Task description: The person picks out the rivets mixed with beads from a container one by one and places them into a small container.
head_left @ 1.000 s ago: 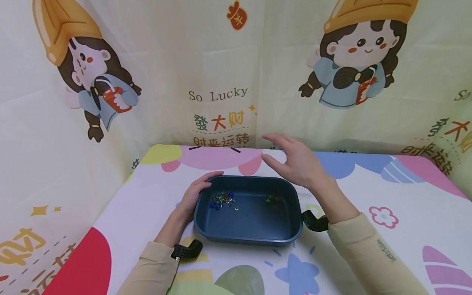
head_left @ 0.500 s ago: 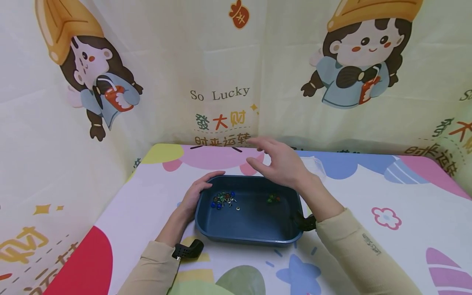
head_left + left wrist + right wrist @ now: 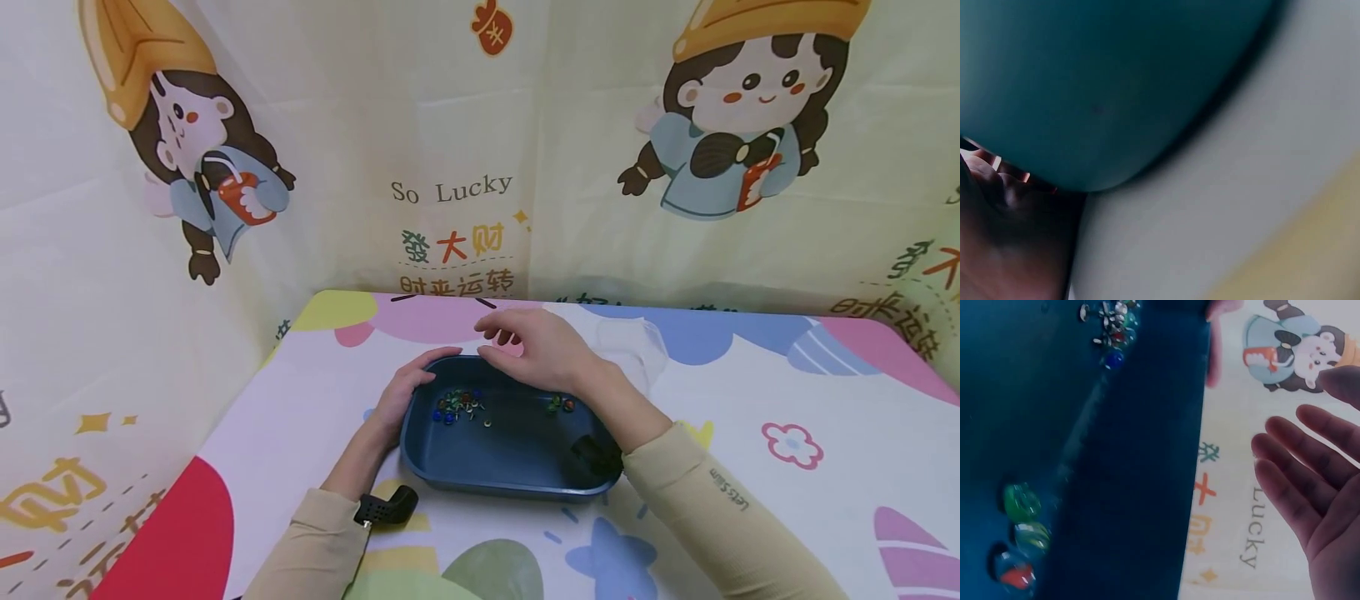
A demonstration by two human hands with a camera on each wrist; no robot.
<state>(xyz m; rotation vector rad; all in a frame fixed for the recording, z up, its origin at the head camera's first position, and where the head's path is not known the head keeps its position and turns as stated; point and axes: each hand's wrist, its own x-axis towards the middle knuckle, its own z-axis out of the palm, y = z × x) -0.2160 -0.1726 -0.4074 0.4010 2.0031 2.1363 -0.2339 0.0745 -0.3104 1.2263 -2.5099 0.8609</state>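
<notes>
A dark blue rectangular tub (image 3: pixel 487 462) stands on the table. My left hand (image 3: pixel 395 402) holds its left far corner, thumb at the rim and fingers along the outside wall. Above the far right part of the tub hovers my right hand (image 3: pixel 542 348), its fingers loosely bent and holding nothing; the right wrist view shows the bare palm. At the tub's left lie several glass marbles (image 3: pixel 448 418) mixed with small shiny metal tacks (image 3: pixel 1110 322). A few marbles sit apart at the right: a green marble (image 3: pixel 1021 501) and a clear one with orange inside (image 3: pixel 1016 574) among them.
Behind the tub, right of centre, a crumpled transparent plastic piece (image 3: pixel 637 346) lies on the patterned tablecloth (image 3: pixel 720 392). A printed curtain (image 3: pixel 337 150) closes off the back and sides. Black wrist devices are worn on both wrists, the left wrist device (image 3: pixel 387 506) beside the tub.
My right hand has moved left and lower over the tub, its fingers bending more. The plastic piece behind it has come into sight. My left hand stays on the corner.
</notes>
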